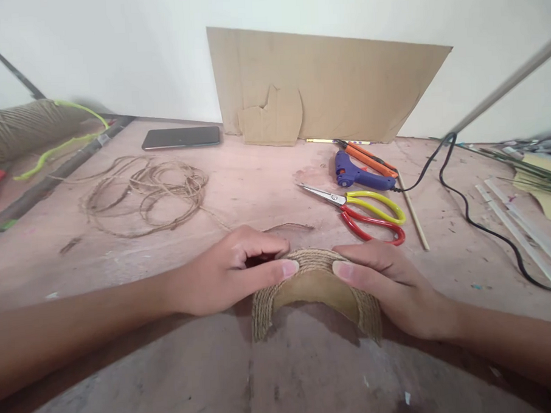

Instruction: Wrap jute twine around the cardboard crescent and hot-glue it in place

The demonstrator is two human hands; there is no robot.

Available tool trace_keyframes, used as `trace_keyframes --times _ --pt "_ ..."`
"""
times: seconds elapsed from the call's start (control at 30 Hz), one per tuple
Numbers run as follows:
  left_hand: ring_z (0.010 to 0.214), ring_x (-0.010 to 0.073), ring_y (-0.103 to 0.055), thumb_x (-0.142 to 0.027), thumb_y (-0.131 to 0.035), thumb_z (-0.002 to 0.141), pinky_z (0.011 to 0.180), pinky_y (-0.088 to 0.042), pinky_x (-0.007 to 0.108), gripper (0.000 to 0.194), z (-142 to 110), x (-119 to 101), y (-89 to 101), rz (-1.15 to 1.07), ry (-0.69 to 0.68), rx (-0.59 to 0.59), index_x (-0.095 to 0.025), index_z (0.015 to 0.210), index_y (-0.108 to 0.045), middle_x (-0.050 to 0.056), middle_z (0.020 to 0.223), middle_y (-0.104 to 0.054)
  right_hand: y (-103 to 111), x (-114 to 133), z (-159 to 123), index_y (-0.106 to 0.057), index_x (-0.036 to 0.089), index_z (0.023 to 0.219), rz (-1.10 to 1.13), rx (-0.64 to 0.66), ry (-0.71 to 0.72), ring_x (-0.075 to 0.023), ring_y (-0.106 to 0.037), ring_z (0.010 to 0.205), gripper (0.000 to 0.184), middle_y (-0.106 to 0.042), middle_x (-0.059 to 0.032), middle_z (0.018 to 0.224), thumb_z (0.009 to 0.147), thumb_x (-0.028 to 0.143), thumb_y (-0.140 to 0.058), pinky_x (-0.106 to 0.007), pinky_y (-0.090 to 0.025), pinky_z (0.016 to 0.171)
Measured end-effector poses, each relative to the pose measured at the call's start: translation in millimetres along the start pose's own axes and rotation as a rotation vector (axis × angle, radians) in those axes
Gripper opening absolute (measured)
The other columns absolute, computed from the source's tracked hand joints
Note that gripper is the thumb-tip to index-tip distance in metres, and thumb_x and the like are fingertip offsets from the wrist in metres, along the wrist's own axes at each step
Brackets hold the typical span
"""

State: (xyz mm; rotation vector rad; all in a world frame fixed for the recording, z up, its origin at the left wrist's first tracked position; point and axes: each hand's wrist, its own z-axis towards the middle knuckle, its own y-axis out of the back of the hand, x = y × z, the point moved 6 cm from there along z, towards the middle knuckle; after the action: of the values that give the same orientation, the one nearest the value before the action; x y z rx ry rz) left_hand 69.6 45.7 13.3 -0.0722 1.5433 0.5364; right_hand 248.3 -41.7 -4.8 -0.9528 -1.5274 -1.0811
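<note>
An arch-shaped cardboard piece (318, 287) with rows of jute twine along its outer band is held above the table between my two hands. My left hand (244, 266) grips its upper left side, thumb on the twine rows and fingers behind. On the upper right side, my right hand (381, 275) pinches it the same way. Both thumbs point inward, with a stretch of twine showing between them. Beyond the hands lies a pair of scissors (339, 200) with one yellow and one red handle. Loose jute twine (165, 193) is heaped at the left.
A blue glue gun (363, 173), an orange cutter (371, 158) and a wooden stick (412, 209) lie at the right. A black cable (467, 204) crosses there near glue sticks (516, 229). Behind are a phone (181, 137) and a leaning cardboard sheet (343, 82). A twine spool (28, 129) sits far left.
</note>
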Motion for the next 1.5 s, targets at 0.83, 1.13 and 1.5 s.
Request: trace_keyframes --times 0.83,1.13,1.5 --pt "0.057 0.0084 -0.03 -0.031 -0.058 0.113 0.049 -0.021 0.024 0.044 -2.4 0.7 3.5 0.068 -0.025 -0.03 -0.023 0.073 -0.041 -0.008 0.068 -0.032 -1.1 -1.8 1.5 -0.054 0.025 0.076 0.018 -0.065 -0.016 -0.0175 -0.047 0.072 0.038 -0.051 0.0012 0.076 0.107 0.046 -0.061 -0.031 -0.04 0.065" --pt "0.059 0.0089 -0.031 -0.032 -0.058 0.11 0.053 -0.025 0.025 0.045 -2.7 -3.1 2.0 0.094 -0.056 -0.048 -0.024 0.073 -0.035 -0.008 0.067 -0.032 -3.9 -1.2 -1.7 -0.056 0.024 0.077 -0.02 0.0 -0.009 -0.0173 -0.047 0.073 0.045 -0.051 0.0009 0.076 0.113 0.051 -0.06 -0.031 -0.04 0.068" --pt "0.059 0.0088 -0.032 -0.032 -0.06 0.108 0.053 -0.026 0.025 0.044 -1.3 -2.0 0.7 0.08 -0.046 -0.054 -0.023 0.071 -0.038 -0.008 0.066 -0.034 -0.9 -4.1 -1.9 -0.066 0.022 0.075 -0.026 0.008 -0.031 -0.0182 -0.052 0.071 0.043 -0.057 -0.0008 0.075 0.107 0.052 -0.066 -0.031 -0.045 0.066"
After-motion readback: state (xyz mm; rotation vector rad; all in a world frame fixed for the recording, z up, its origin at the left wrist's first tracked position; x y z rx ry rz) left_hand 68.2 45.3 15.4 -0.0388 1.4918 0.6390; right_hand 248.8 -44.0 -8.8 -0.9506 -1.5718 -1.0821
